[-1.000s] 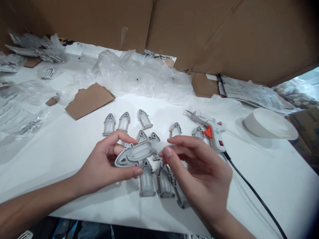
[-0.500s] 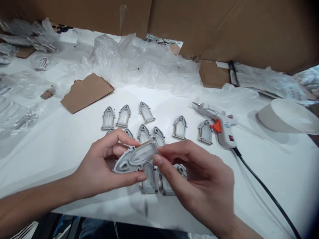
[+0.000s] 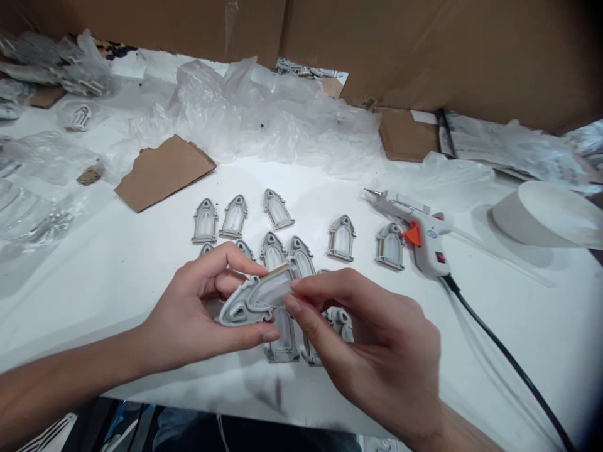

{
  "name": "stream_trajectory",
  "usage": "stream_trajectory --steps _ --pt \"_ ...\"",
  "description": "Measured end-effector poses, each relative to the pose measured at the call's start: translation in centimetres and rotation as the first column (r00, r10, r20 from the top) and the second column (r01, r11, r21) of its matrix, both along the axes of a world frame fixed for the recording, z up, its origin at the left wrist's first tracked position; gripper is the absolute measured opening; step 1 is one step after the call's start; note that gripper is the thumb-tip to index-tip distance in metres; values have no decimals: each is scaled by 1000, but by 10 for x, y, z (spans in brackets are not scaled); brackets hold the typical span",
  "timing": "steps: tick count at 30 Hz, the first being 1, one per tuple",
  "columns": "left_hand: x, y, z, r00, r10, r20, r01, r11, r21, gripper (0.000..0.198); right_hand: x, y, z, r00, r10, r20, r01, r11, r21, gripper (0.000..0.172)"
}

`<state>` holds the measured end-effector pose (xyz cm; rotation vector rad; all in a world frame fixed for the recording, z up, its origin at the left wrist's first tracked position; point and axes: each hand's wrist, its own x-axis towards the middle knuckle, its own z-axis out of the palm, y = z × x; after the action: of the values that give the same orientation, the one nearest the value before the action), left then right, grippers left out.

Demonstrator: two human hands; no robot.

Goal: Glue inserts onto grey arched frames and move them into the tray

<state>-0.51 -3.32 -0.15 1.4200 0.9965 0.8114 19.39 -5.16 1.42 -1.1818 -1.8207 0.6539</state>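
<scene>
My left hand (image 3: 198, 314) grips a grey arched window frame piece (image 3: 257, 298) between thumb and fingers, holding it tilted above the white table (image 3: 117, 270). My right hand (image 3: 372, 342) pinches the frame's right end, where a clear insert sits in its opening. Several more grey arched window frames (image 3: 276, 210) lie on the table behind and under my hands.
A white hot glue gun (image 3: 417, 232) with an orange trigger lies at the right, its black cord (image 3: 504, 364) running to the lower right. A white round container (image 3: 541, 216) stands far right. Crumpled clear plastic (image 3: 264, 119), a torn cardboard scrap (image 3: 162, 169) and cardboard walls (image 3: 424, 50) line the back.
My right hand has pushed the clear insert leftward into the frame. The view has shifted slightly, so the table items appear higher and further right.
</scene>
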Motion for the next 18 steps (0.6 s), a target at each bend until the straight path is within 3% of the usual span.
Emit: stream_trajectory --steps 18 --pt "0 0 1 1000 -5 -4 5 999 -46 38 2 1 2 999 35 -24 -35 999 18 17"
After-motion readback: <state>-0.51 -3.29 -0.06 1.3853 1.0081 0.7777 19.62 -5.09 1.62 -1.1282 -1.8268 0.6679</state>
